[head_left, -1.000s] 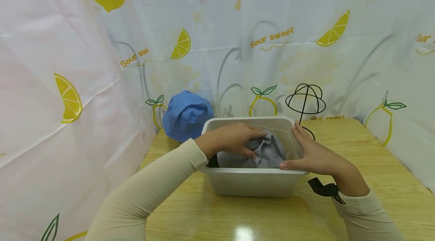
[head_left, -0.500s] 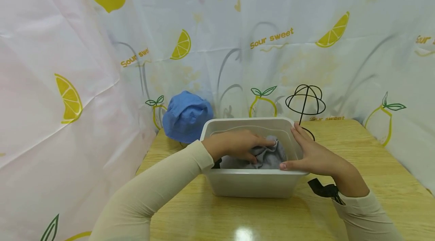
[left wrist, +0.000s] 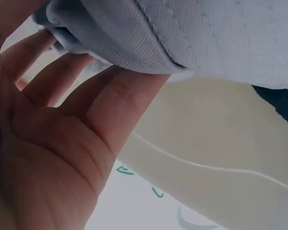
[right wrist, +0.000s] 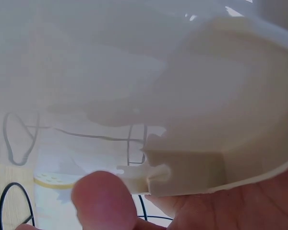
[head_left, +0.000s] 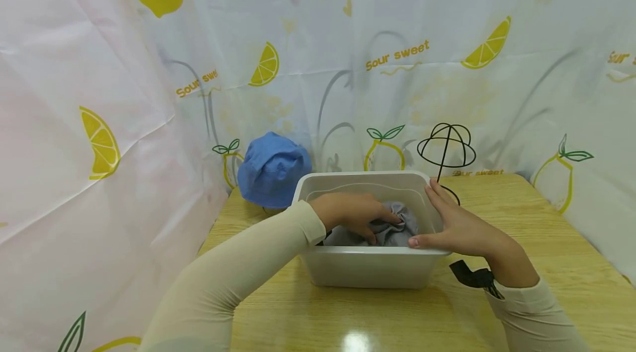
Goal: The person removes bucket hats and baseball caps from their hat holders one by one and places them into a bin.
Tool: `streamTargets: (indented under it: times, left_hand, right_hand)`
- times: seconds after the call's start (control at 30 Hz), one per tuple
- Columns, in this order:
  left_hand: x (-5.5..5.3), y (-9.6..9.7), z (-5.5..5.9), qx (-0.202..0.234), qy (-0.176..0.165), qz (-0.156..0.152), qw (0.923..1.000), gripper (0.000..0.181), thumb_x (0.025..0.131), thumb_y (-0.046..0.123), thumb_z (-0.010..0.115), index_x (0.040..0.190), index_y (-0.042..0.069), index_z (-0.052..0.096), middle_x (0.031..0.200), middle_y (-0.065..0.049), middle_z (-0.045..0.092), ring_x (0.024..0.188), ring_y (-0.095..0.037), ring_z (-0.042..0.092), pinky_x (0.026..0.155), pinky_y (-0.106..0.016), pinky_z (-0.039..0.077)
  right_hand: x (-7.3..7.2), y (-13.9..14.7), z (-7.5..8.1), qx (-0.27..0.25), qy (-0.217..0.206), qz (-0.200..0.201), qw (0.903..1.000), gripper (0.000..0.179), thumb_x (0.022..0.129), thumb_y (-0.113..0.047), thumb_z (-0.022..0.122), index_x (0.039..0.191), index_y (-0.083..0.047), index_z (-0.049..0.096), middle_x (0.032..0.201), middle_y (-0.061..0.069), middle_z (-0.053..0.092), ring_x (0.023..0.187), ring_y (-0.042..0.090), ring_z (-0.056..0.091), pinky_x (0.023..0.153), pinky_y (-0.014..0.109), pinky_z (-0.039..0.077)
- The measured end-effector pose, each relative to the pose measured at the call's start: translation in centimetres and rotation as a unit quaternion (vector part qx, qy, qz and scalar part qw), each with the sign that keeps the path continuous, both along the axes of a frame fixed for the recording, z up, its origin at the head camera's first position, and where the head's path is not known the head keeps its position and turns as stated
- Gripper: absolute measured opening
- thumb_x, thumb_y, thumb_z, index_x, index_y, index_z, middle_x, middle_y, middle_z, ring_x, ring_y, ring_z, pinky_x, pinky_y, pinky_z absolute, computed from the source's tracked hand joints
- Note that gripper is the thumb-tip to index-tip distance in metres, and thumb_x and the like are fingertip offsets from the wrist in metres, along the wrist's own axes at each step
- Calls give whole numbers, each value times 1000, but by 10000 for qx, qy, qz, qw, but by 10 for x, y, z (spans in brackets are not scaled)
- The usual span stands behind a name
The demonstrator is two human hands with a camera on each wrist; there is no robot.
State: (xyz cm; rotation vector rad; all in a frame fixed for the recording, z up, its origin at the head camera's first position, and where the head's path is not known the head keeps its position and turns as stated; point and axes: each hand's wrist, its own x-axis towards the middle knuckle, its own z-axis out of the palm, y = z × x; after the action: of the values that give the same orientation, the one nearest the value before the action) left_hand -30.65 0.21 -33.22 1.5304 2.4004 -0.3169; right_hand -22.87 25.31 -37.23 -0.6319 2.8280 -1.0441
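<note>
A white plastic tub (head_left: pixel 367 269) stands on the table with a crumpled grey hat (head_left: pixel 404 225) inside. Rows of stitching show on the hat's fabric (left wrist: pixel 240 38) in the left wrist view. My left hand (head_left: pixel 355 213) reaches into the tub and holds a bunched fold of the hat between thumb and fingers; part of the fingers is hidden by cloth. At the tub's right side, my right hand (head_left: pixel 462 228) grips the rim, thumb at the near corner and fingers toward the far corner. The tub's wall (right wrist: pixel 206 91) fills most of the right wrist view.
A blue bucket hat (head_left: pixel 275 170) sits on a stand at the back left. Behind the tub, at the right, is a bare black wire hat stand (head_left: pixel 447 148). The wooden table (head_left: pixel 526 214) meets a lemon-print curtain (head_left: pixel 308 26). Something dark (left wrist: pixel 281 103) also lies near the hat.
My left hand has moved right and lower into the tub, bunching the grey hat toward the right end. The right hand has stayed at the rim.
</note>
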Motion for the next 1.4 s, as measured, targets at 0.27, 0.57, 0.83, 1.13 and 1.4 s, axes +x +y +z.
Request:
streamTargets:
  times: [0.27, 0.57, 0.83, 1.13, 1.4]
  left_hand:
    - [-2, 3, -10, -243, -195, 361, 9989, 70, 90, 37, 82, 154, 31, 52, 144, 7, 63, 120, -10, 61, 105, -26, 47]
    - [-1, 9, -14, -380, -255, 322, 9984, 71, 91, 37, 82, 154, 26, 52, 143, 5, 64, 126, -13, 61, 108, -24, 45]
    - [2, 9, -12, -411, -385, 531, 9970, 91, 92, 33, 80, 166, 28, 27, 147, -1, 60, 118, -15, 62, 107, -29, 47]
    - [2, 12, -15, -561, -439, 859, 9938, 94, 92, 34, 80, 166, 36, 22, 174, -14, 13, 154, -21, 30, 122, -33, 34]
    - [0, 15, -16, -771, -512, 831, 9922, 89, 93, 36, 78, 165, 35, 25, 172, -3, 25, 152, -14, 34, 122, -27, 31]
  right_hand:
    - [0, -1, 1, -4, 17, 17, 10000, 125, 85, -54, 81, 167, -12, -3, 173, 13, -17, 156, 53, -2, 113, 79, 20]
    - [1, 1, 2, -33, -26, 25, 10000, 124, 86, -53, 81, 168, -15, -5, 173, 12, -18, 156, 53, -2, 111, 79, 21]
    - [2, 0, 2, 3, -12, 38, 10000, 124, 86, -53, 80, 167, -13, -5, 173, 11, -18, 156, 53, -1, 112, 79, 21]
    - [1, 0, 1, 19, -15, 46, 10000, 123, 87, -54, 79, 168, -14, -5, 173, 12, -18, 156, 53, -2, 111, 80, 21]
    - [0, 1, 0, 31, 29, 23, 10000, 124, 86, -54, 80, 168, -15, -5, 173, 11, -18, 156, 53, -2, 112, 79, 21]
